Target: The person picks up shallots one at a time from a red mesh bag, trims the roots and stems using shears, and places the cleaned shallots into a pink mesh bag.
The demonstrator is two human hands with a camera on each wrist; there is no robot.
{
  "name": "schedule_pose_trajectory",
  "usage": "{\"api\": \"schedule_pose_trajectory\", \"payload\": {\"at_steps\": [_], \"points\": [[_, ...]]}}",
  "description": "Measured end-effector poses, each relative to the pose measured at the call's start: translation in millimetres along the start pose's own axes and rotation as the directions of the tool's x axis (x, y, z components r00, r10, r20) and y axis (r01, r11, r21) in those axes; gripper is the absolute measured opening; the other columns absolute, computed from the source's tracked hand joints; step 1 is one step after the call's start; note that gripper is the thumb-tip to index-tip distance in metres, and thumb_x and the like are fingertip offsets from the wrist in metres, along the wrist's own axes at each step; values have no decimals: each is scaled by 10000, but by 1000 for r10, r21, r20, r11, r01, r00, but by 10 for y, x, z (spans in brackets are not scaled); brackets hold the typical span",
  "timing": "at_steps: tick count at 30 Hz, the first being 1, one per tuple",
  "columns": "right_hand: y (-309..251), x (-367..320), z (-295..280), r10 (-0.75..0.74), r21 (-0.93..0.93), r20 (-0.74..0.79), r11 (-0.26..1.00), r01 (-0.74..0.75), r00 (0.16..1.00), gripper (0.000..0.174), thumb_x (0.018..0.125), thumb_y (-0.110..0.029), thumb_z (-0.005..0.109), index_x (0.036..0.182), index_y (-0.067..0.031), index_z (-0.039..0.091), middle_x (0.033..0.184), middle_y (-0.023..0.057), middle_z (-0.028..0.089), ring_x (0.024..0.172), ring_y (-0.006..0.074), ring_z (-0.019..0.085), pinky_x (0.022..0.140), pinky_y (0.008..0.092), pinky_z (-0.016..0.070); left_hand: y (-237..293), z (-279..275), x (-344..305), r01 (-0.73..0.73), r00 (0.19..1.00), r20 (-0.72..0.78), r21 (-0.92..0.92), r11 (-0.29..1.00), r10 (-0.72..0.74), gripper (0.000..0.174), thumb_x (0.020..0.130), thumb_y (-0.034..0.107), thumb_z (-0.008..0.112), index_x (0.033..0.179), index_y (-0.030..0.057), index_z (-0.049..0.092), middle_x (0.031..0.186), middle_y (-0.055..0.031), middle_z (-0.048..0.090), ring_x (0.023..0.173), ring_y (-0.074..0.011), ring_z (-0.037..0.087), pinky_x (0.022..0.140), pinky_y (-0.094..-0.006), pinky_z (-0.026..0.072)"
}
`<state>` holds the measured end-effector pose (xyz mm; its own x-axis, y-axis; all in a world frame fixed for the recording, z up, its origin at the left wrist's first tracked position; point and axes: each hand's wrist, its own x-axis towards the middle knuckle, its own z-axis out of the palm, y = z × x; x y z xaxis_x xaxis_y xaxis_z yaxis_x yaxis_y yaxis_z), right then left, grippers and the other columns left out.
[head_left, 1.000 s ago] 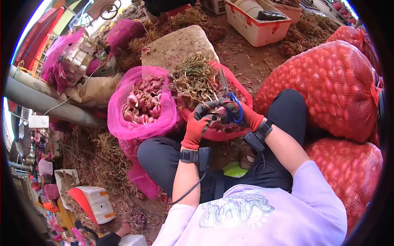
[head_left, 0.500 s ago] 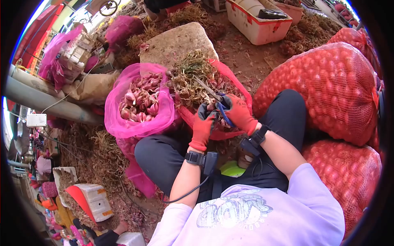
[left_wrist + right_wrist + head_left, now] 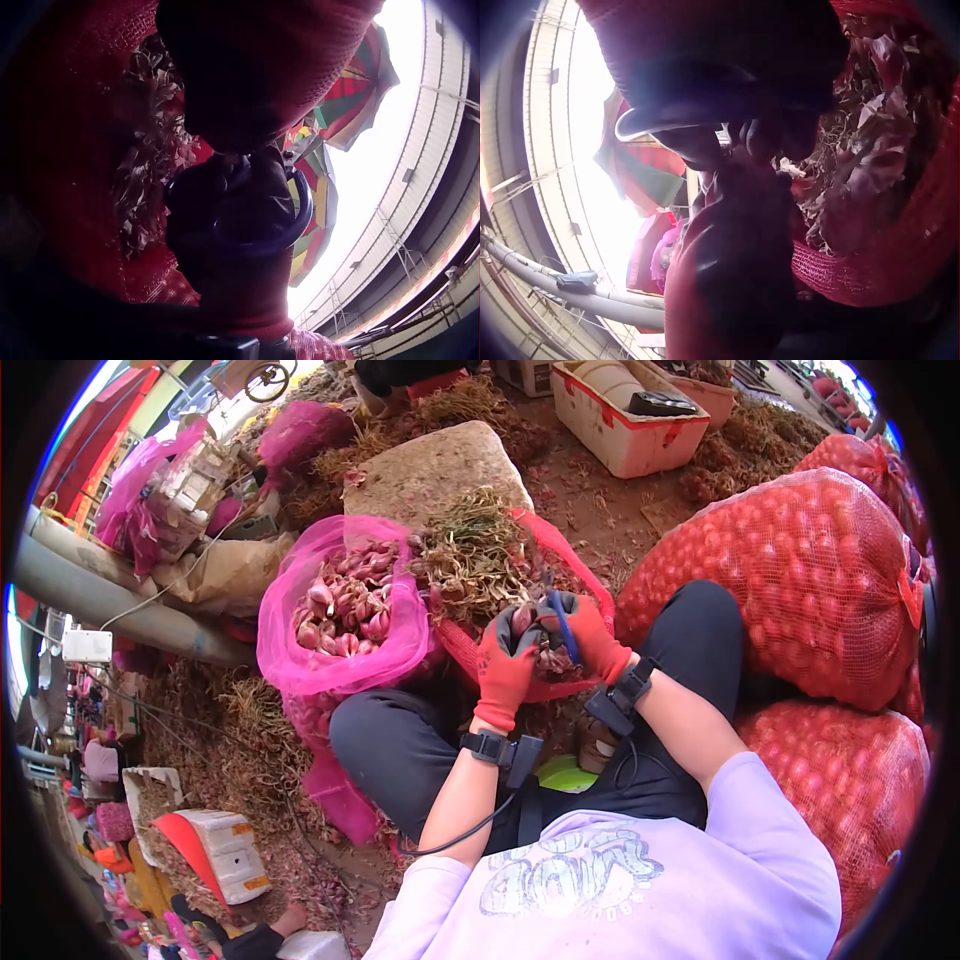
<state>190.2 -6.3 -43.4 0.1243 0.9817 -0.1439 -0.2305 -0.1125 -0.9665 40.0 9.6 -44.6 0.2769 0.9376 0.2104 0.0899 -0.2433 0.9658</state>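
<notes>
In red gloves with dark palms, both hands meet over a red mesh bag (image 3: 560, 545) of shallots with dry stalks. My left hand (image 3: 504, 665) pinches a purple-red shallot (image 3: 522, 619) at its fingertips. My right hand (image 3: 592, 643) grips blue-handled scissors (image 3: 563, 626) right beside it; their blades barely show in the head view. A blue handle loop (image 3: 306, 202) curves round the right hand's fingers in the left wrist view. Dry stalks (image 3: 470, 550) are heaped just beyond the hands. To the left, a pink mesh bag (image 3: 283, 650) holds trimmed shallots (image 3: 345, 600).
Large full red mesh sacks (image 3: 780, 580) stand close on the right. A pale slab (image 3: 430, 465) lies beyond the stalks, and a white foam box (image 3: 630, 435) sits farther back. A grey pole (image 3: 130, 605) runs along the left. Skins and stalks litter the ground.
The scissors have turned: their blades, first pointing forward, then left over the stalks, now hardly show. My left hand has shifted slightly right, and the shallot shows more clearly at its fingertips.
</notes>
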Motion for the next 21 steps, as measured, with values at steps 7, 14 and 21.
{"api": "schedule_pose_trajectory", "payload": {"at_steps": [7,14,21], "points": [[-237,-147,118,-20,264,-86,964,42,996,209,823,-158,668,974,-22,621,816,24,635,604,105,594,523,220,472,-41,60,76,294,955,150,-612,734,-257,317,831,-71,587,1138,0,555,1042,-66,624,925,-120,595,837,-252,482],[-261,-47,166,131,132,-51,983,-123,990,173,830,-159,637,959,-44,624,776,11,611,604,101,593,510,226,459,-275,0,76,186,982,94,-646,740,-165,268,848,-32,567,1102,49,536,971,-11,598,872,-96,574,758,-241,485],[-457,82,188,16,147,86,989,-29,996,222,825,-123,640,1008,-9,589,829,46,634,667,111,608,592,232,493,-254,-238,69,456,890,393,-794,403,-231,316,918,91,511,1230,114,466,976,19,568,789,-89,548,662,-238,479]]}}
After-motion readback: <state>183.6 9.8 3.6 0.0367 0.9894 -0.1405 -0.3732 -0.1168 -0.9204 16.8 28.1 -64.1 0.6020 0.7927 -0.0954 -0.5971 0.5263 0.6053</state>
